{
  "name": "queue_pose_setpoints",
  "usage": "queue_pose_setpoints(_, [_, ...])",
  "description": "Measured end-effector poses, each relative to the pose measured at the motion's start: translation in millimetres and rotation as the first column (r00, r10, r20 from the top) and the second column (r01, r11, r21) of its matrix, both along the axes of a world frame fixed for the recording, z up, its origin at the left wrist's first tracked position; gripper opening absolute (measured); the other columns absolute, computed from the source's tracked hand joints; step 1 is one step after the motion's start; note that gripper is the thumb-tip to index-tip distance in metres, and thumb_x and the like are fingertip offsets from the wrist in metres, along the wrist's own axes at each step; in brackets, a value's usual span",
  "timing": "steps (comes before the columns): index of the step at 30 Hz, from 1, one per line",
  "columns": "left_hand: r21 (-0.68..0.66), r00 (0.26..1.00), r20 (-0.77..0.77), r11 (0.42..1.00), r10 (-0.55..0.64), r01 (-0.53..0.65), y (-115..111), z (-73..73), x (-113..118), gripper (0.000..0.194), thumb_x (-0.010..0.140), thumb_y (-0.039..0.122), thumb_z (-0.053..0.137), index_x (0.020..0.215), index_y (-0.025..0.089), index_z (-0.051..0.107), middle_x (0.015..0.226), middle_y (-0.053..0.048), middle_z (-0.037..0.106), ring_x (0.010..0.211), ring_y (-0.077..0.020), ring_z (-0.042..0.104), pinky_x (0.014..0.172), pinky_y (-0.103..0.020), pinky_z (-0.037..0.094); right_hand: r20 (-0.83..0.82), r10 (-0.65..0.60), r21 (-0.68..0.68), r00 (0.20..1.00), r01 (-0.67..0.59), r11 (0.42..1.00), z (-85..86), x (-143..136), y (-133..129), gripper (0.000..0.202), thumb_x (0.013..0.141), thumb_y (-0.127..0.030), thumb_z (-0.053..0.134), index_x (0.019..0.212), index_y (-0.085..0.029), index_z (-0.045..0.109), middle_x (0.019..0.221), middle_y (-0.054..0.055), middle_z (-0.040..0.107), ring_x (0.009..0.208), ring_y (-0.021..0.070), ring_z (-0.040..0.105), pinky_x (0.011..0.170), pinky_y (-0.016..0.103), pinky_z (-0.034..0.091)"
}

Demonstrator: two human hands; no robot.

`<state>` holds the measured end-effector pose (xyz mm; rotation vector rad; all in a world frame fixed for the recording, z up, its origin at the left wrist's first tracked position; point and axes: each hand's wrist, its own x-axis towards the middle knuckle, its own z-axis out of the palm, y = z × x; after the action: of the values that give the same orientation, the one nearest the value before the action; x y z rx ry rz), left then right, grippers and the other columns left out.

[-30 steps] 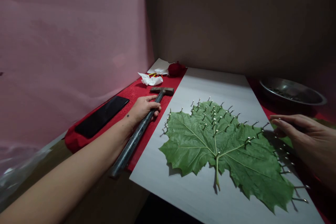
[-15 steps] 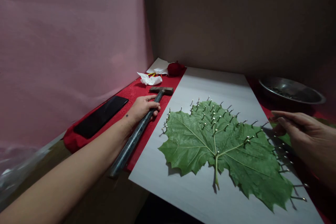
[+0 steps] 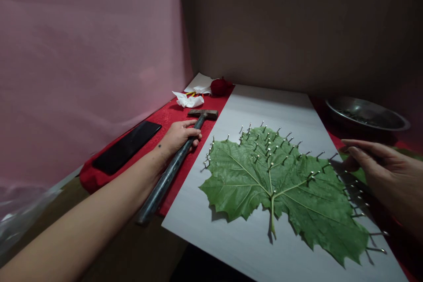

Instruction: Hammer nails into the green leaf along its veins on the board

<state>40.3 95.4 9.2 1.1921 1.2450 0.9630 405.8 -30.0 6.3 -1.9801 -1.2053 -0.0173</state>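
Note:
My left hand (image 3: pixel 182 135) is wrapped round the dark handle of a hammer (image 3: pixel 172 170), whose head rests on the red cloth left of a white board (image 3: pixel 274 99). On the board lies a large green leaf (image 3: pixel 246 180). Several nails (image 3: pixel 269 150) stand along its top and right edges and its upper veins. Beyond the board's right edge, my right hand (image 3: pixel 380 163) is closed with thumb and fingers pinched together. What it holds, if anything, is too small to make out.
A black phone (image 3: pixel 127 146) lies on the red cloth (image 3: pixel 173 116) at the left. Crumpled white tissue (image 3: pixel 188 99) and a red ball-like item (image 3: pixel 220 87) sit further back. A metal bowl (image 3: pixel 366 113) with nails stands at the right. Walls rise behind and left.

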Motion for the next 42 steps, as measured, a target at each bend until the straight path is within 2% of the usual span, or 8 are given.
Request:
queue_pose_setpoints(8, [0.003,1.000,-0.010,1.000,0.003,-0.003,-1.1,1.6,0.6,0.050,0.067,0.009,0.059,0.116,0.007,0.053,0.061,-0.002,0.063,0.038,-0.0095,0.051,0.031,-0.019,0.036,-0.002,-0.008,-0.018,1.000,0.008,1.000,1.8,0.8,-0.9,0.045,0.062,-0.053,0.053,0.092,-0.026,0.071,0.072,0.002,0.070,0.070,0.0255,0.066,0.067,0.038,0.049])
queue_pose_setpoints(12, [0.002,1.000,-0.013,1.000,-0.005,0.005,-1.6,1.9,-0.2,0.046,0.068,0.009,0.058,0.114,0.008,0.055,0.061,-0.002,0.063,0.038,-0.0091,0.050,0.030,-0.018,0.036,-0.025,-0.017,-0.022,1.000,0.017,1.000,3.4,-0.4,0.4,0.044,0.056,-0.055,0.055,0.084,-0.025,0.072,0.080,0.003,0.072,0.075,0.0268,0.066,0.070,0.039,0.049])
queue_pose_setpoints(17, [0.006,1.000,-0.014,1.000,-0.002,0.003,-0.8,1.0,-0.9,0.046,0.068,0.009,0.058,0.114,0.008,0.054,0.062,-0.002,0.062,0.039,-0.0090,0.050,0.030,-0.018,0.036,-0.110,-0.052,-0.061,0.993,0.046,0.997,5.1,-4.9,3.0,0.046,0.049,-0.057,0.057,0.079,-0.025,0.070,0.074,0.003,0.071,0.074,0.0282,0.066,0.070,0.040,0.048])
queue_pose_setpoints(20, [0.005,1.000,-0.014,1.000,-0.004,0.004,-0.8,1.2,0.1,0.046,0.069,0.009,0.057,0.114,0.008,0.054,0.062,-0.002,0.062,0.039,-0.0088,0.050,0.030,-0.018,0.036,-0.094,-0.048,-0.060,0.994,0.043,0.997,4.0,-3.6,3.0,0.046,0.049,-0.058,0.058,0.078,-0.024,0.070,0.075,0.004,0.070,0.075,0.0287,0.065,0.071,0.042,0.047])
queue_pose_setpoints(32, [0.007,1.000,-0.021,1.000,-0.017,0.017,1.3,-0.4,-1.7,0.047,0.069,0.009,0.058,0.116,0.008,0.054,0.063,-0.003,0.062,0.039,-0.0092,0.050,0.030,-0.018,0.037,-0.059,0.044,0.033,0.997,-0.042,0.999,2.1,-0.5,2.2,0.039,0.054,-0.055,0.059,0.075,-0.023,0.070,0.071,0.003,0.069,0.068,0.0239,0.064,0.070,0.037,0.048])
queue_pose_setpoints(42, [0.006,1.000,-0.020,1.000,0.004,-0.004,1.5,0.0,-1.8,0.052,0.070,0.008,0.059,0.121,0.006,0.049,0.064,-0.004,0.062,0.039,-0.0093,0.050,0.031,-0.018,0.038,0.102,0.132,0.101,0.986,-0.143,0.985,-0.8,2.4,2.6,0.037,0.070,-0.048,0.051,0.084,-0.020,0.071,0.070,0.003,0.067,0.064,0.0183,0.062,0.061,0.030,0.048])
